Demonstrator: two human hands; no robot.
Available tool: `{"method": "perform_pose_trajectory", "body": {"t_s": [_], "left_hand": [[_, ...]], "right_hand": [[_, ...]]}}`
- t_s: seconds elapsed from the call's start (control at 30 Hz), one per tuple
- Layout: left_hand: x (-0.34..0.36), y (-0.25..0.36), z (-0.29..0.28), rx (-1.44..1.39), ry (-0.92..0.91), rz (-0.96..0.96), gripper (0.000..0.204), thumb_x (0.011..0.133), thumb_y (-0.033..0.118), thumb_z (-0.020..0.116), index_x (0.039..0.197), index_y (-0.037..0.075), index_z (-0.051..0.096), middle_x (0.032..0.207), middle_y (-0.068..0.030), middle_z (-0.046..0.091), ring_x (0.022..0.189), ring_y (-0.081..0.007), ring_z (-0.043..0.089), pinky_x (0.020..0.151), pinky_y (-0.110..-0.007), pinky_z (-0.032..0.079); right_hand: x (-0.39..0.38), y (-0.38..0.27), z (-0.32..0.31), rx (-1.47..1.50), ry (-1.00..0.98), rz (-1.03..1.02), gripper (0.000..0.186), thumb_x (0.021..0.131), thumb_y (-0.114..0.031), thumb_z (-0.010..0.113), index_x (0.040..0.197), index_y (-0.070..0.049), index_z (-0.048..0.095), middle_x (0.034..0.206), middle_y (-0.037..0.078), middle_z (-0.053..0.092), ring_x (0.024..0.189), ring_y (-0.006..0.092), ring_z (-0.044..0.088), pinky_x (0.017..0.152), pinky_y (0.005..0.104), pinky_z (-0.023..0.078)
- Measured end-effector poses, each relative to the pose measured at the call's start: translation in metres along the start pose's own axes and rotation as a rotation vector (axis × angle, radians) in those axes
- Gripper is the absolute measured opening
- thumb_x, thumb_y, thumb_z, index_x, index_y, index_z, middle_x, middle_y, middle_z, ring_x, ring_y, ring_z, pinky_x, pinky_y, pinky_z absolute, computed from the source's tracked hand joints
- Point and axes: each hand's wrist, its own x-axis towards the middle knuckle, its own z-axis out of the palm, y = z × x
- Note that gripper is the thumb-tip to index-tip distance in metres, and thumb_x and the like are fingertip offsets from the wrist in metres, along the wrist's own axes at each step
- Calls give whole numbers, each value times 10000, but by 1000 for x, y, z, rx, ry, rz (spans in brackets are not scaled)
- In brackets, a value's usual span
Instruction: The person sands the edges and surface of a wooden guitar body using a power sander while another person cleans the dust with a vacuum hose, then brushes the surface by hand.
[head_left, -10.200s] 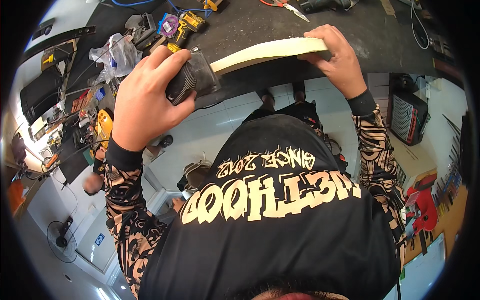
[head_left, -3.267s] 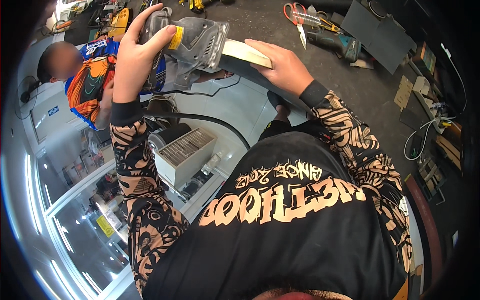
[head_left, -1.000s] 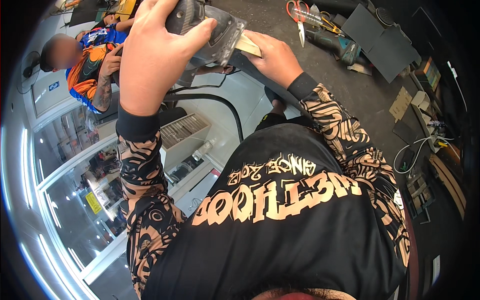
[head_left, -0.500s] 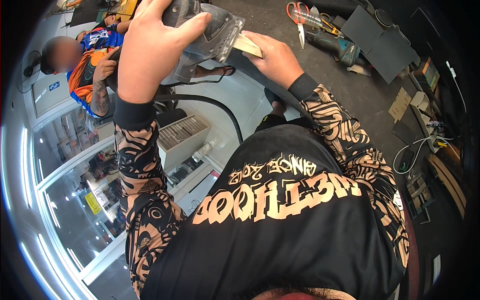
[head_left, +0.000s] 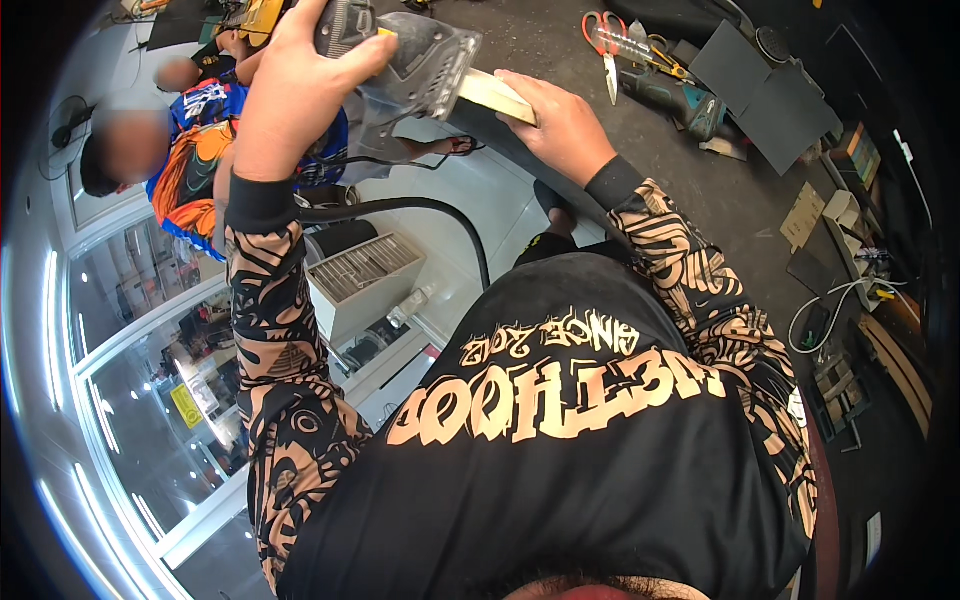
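Note:
My left hand (head_left: 295, 115) is closed around a dusty dark grey power tool (head_left: 425, 62) at the top of the view. The tool has ribbed vents and a partly see-through plastic edge; its far part runs toward the frame's rim. A pale wooden strip (head_left: 497, 95) is pinched between the thumb and fingers of my right hand (head_left: 562, 125). The strip's left end meets the tool's right edge, and I cannot see whether it reaches inside. A black hose (head_left: 440, 205) curves below my left wrist.
On the dark workbench (head_left: 690, 200) lie orange-handled scissors (head_left: 606, 50), a teal-and-black power tool (head_left: 680, 105) and dark flat sheets (head_left: 785, 115). A white cable (head_left: 800, 320) loops at right. Left, beyond my arm, is a person in blue and orange (head_left: 195, 160). A slotted pale box (head_left: 365, 270) stands below.
Both my hands have shifted slightly, and more of the wooden strip shows between tool and fingers. The person at left has moved lower, and another person shows behind.

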Motion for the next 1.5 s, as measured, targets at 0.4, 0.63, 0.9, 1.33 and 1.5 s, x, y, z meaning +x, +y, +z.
{"method": "perform_pose_trajectory", "body": {"t_s": [0.4, 0.63, 0.9, 1.33, 1.5], "left_hand": [[49, -32, -76, 485, -245, 731, 683, 799, 140, 862, 1449, 83, 662, 1358, -155, 677, 1232, -391, 700, 1080, -434, 554], [89, -56, -86, 420, -509, 888, 696, 748, 120, 866, 1415, 60, 674, 1346, -185, 675, 1180, -443, 711, 1011, -466, 580], [122, -65, -63, 361, -580, 1117, 744, 712, 151, 939, 1406, 58, 689, 1319, -188, 688, 1118, -438, 733, 954, -482, 609], [133, -66, -49, 293, -588, 1201, 743, 700, 130, 926, 1403, 50, 696, 1319, -191, 704, 1101, -427, 751, 930, -466, 624], [132, -49, -43, 319, -616, 1223, 752, 691, 123, 913, 1406, 49, 694, 1317, -191, 708, 1094, -422, 749, 928, -468, 622]], "right_hand": [[5, -2, -13, 12, -32, 120, 555, 975, -183, 797, 1521, -128, 713, 1438, 138, 780, 1249, 380, 761, 1045, 490, 630], [28, -13, 3, -28, 44, 213, 491, 965, -223, 827, 1451, -202, 766, 1349, 87, 821, 1169, 371, 787, 991, 494, 641], [25, -20, -1, -53, 137, 262, 468, 931, -322, 911, 1369, -198, 805, 1287, 67, 838, 1114, 353, 797, 935, 474, 642], [33, -24, 1, -57, 157, 269, 502, 931, -249, 927, 1415, -175, 815, 1294, 92, 839, 1122, 333, 800, 972, 415, 629], [34, -21, 3, -63, 185, 255, 480, 944, -266, 913, 1406, -179, 818, 1289, 95, 838, 1128, 344, 796, 972, 430, 630]]}}
